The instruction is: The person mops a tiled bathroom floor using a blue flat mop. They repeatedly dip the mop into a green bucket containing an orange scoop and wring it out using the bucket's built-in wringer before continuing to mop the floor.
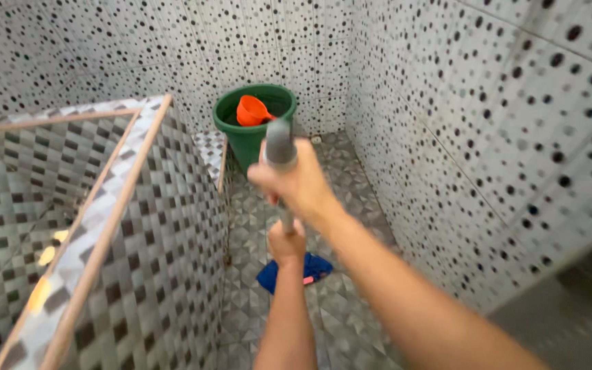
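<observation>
Both my hands grip a grey mop handle (280, 145) that slants down to the floor. My right hand (297, 183) is closed around the upper part, just under the thick grey end. My left hand (286, 243) is closed around the shaft lower down. The blue mop head (316, 267) lies flat on the grey patterned floor tiles (351, 315), partly hidden behind my left forearm.
A green bucket (251, 133) with an orange scoop (251, 111) inside stands in the far corner. A tiled tank wall with wooden edging (114, 219) runs along the left. Dotted wall tiles (488, 137) close in the right side and back.
</observation>
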